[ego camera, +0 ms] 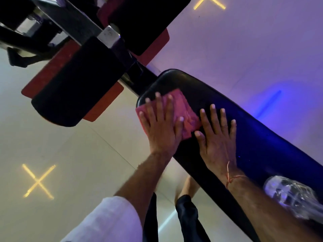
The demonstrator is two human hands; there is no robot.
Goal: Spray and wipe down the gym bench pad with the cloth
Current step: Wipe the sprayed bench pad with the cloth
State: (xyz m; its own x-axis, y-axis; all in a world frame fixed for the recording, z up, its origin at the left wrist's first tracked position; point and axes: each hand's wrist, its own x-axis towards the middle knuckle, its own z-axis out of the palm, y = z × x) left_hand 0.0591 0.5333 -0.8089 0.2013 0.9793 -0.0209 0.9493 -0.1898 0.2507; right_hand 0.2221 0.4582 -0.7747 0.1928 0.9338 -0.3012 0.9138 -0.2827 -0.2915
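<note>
Mid-wipe, by the look of it. Pressing pink cloth (187, 116) onto far end of bench pad (262, 137) with flat left hand (160, 126), fingers straight. Resting right hand (216, 137), spread and empty, just beside cloth. Spraying likely done: clear bottle (293, 194) on pad near right forearm. Near length probably left to wipe.

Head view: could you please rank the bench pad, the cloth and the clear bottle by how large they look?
1. The bench pad, clearly largest.
2. The cloth and the clear bottle look alike: the left hand covers part of the cloth, and the bottle is nearer and blurred.
</note>
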